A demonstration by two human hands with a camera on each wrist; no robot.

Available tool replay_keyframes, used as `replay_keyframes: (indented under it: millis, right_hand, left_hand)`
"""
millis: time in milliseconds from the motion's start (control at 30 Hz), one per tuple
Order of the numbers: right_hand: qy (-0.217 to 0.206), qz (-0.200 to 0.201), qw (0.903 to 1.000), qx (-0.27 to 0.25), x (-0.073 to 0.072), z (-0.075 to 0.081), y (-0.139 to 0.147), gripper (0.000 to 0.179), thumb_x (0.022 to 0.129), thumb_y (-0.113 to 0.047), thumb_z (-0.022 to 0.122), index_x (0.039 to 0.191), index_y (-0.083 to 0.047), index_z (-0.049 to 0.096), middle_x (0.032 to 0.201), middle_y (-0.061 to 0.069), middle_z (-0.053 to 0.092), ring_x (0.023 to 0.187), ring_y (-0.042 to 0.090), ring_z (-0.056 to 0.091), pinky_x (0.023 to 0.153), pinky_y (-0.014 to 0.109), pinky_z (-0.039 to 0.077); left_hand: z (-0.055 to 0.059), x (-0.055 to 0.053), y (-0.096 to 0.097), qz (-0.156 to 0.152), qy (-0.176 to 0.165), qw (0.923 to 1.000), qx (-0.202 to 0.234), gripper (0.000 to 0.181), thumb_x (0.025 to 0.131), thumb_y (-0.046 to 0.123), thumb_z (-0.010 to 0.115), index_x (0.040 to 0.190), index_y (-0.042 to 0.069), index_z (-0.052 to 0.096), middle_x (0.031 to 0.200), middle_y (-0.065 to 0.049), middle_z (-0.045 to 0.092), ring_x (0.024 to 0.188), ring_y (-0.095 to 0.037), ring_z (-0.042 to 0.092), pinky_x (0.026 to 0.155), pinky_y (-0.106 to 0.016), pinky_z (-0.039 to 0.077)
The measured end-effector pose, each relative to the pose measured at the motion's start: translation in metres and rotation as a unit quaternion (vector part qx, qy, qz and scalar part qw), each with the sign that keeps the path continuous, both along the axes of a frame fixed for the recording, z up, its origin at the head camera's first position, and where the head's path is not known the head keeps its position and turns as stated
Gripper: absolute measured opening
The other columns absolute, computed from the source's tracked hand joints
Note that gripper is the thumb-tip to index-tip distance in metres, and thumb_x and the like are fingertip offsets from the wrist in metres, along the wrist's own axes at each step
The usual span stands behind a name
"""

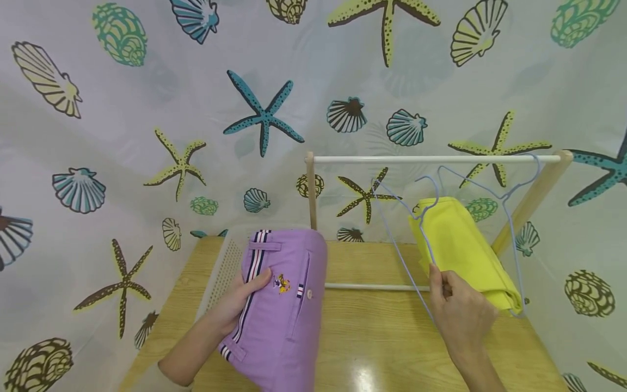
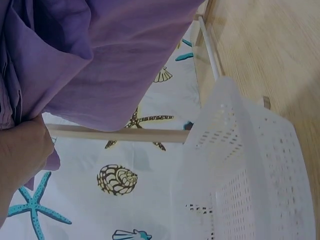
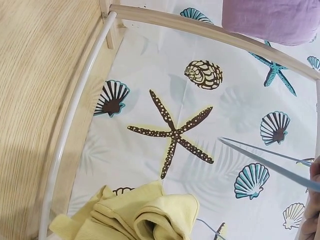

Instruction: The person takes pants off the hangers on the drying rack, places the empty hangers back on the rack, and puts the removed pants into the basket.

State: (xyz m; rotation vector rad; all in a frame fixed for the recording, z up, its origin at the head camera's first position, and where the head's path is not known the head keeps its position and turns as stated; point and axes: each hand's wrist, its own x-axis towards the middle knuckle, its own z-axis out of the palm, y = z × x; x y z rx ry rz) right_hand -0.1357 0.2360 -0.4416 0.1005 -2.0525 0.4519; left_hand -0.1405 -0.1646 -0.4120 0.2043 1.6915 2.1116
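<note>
Folded purple trousers (image 1: 294,348), with a striped waistband and small embroidered emblem, are gripped by my left hand (image 1: 232,307), its thumb lying across the front. In the left wrist view the purple cloth (image 2: 120,70) hangs in loose folds beside the fist. My right hand (image 1: 462,307) pinches one side of a thin blue hanger (image 1: 437,191), whose hook points up below the rack's rod and which carries nothing. Behind it, a folded yellow garment (image 1: 455,245) drapes over a second blue hanger (image 1: 512,239) hooked on the rod's right end.
A rack with a white top rod (image 1: 392,159) and wooden side posts (image 1: 312,190) stands on the wooden table (image 1: 372,337). A white perforated basket (image 2: 275,165) sits at the left, partly behind the trousers. A shell-print curtain (image 1: 206,98) surrounds the table.
</note>
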Motion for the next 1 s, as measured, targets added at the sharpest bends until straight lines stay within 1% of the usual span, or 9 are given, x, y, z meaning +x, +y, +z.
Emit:
replay_keyframes:
  millis: [200,400,533,633,733,900,933,1000]
  right_hand:
    - [0.003,0.007,1.0,-0.004,0.001,-0.001,0.001,0.046,0.1,-0.027,0.065,0.064,0.001,0.068,0.047,0.011,0.061,0.032,0.012,0.037,0.036,0.013,0.017]
    - [0.005,0.009,0.9999,-0.01,0.003,0.001,0.0,0.043,0.097,-0.021,0.068,0.061,0.003,0.066,0.045,0.012,0.059,0.031,0.011,0.035,0.037,0.01,0.014]
    - [0.011,0.004,0.9998,-0.015,0.003,0.002,-0.001,0.041,0.095,-0.02,0.069,0.061,0.002,0.065,0.045,0.012,0.058,0.033,0.01,0.034,0.038,0.011,0.014]
    - [0.014,0.002,0.9998,-0.015,0.003,0.001,0.0,0.042,0.096,-0.022,0.069,0.061,0.001,0.065,0.046,0.012,0.06,0.031,0.014,0.037,0.038,0.011,0.016]
    - [0.011,0.003,0.9998,-0.015,0.003,0.0,0.001,0.042,0.097,-0.024,0.068,0.062,0.0,0.067,0.048,0.012,0.062,0.032,0.016,0.04,0.037,0.012,0.018]
    - [0.001,0.001,0.9999,-0.014,0.005,0.001,0.002,0.041,0.097,-0.023,0.068,0.063,-0.001,0.067,0.048,0.011,0.062,0.033,0.01,0.038,0.036,0.013,0.02]
    - [0.0,0.002,0.9999,-0.016,0.005,0.001,0.002,0.041,0.097,-0.023,0.068,0.063,-0.001,0.067,0.048,0.011,0.062,0.033,0.011,0.038,0.036,0.013,0.02]
    - [0.0,0.004,0.9999,-0.015,0.005,0.001,0.002,0.04,0.097,-0.022,0.068,0.063,0.0,0.068,0.048,0.011,0.062,0.032,0.012,0.039,0.035,0.013,0.02]
  left_hand:
    - [0.007,-0.003,-0.013,0.009,-0.001,0.9999,-0.008,0.024,0.11,0.035,0.055,0.13,0.024,0.047,0.104,0.008,0.074,0.093,-0.008,0.073,0.081,-0.028,0.061]
    - [0.014,-0.007,-0.024,0.017,0.002,0.9997,-0.017,0.025,0.111,0.034,0.052,0.132,0.022,0.045,0.104,0.007,0.074,0.093,-0.009,0.074,0.08,-0.028,0.062]
    - [0.022,-0.01,-0.028,0.029,0.003,0.9989,-0.037,0.026,0.111,0.034,0.053,0.131,0.022,0.043,0.103,0.008,0.073,0.091,-0.008,0.073,0.08,-0.028,0.061]
    - [0.028,-0.014,-0.033,0.035,0.008,0.9978,-0.056,0.026,0.111,0.035,0.054,0.13,0.022,0.043,0.102,0.008,0.073,0.091,-0.008,0.072,0.08,-0.028,0.061]
    - [0.032,-0.02,-0.037,0.038,0.017,0.9968,-0.069,0.024,0.11,0.035,0.054,0.127,0.019,0.047,0.101,0.009,0.075,0.09,-0.008,0.074,0.079,-0.028,0.062]
    - [0.034,-0.035,-0.042,0.049,0.036,0.9953,-0.076,0.023,0.11,0.034,0.055,0.126,0.017,0.051,0.099,0.008,0.076,0.089,-0.009,0.075,0.078,-0.029,0.063]
    - [0.034,-0.038,-0.043,0.056,0.039,0.9942,-0.083,0.025,0.11,0.035,0.056,0.125,0.016,0.052,0.099,0.008,0.076,0.088,-0.01,0.076,0.077,-0.029,0.063]
    - [0.033,-0.043,-0.045,0.08,0.047,0.9894,-0.111,0.029,0.109,0.038,0.059,0.125,0.015,0.054,0.096,0.009,0.077,0.086,-0.009,0.076,0.075,-0.029,0.064]
